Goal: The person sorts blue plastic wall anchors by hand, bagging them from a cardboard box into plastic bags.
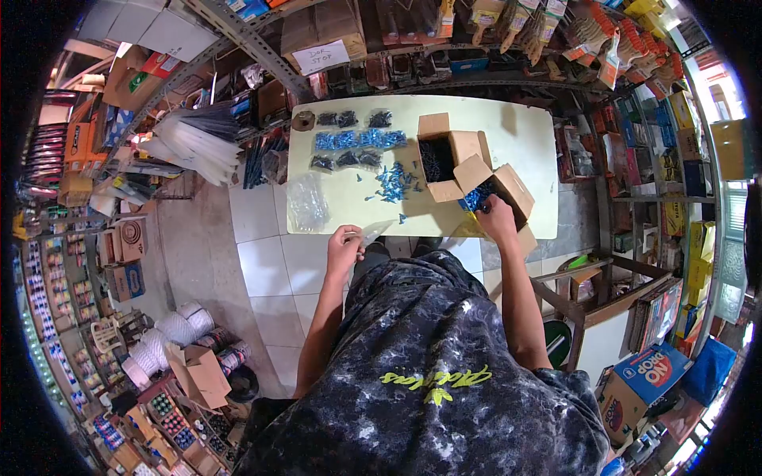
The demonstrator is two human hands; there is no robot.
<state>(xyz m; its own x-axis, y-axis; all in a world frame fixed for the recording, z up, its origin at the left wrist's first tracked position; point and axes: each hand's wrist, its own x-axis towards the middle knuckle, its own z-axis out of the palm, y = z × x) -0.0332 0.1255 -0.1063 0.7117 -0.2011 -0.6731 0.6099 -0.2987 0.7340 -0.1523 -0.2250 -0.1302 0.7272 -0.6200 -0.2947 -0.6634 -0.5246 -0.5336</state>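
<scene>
My left hand (344,247), at the table's front edge, pinches a small clear plastic bag (376,232). My right hand (497,220) reaches into the front cardboard box (514,195), its fingers curled down on blue wall plugs (477,196); the fingertips are partly hidden. Left of the boxes lies a loose heap of blue wall plugs (392,183), with a few strays around it. Behind the heap are rows of filled small bags, some with blue plugs (361,140) and some with black pieces (347,159). Flat clear bags (308,201) lie at the table's left.
A second open cardboard box (434,124) with dark contents stands behind the front one on the pale table (508,119). A tape roll (303,120) sits at the back left corner. Loaded shelves surround the table, and a wooden frame (587,317) stands at the right.
</scene>
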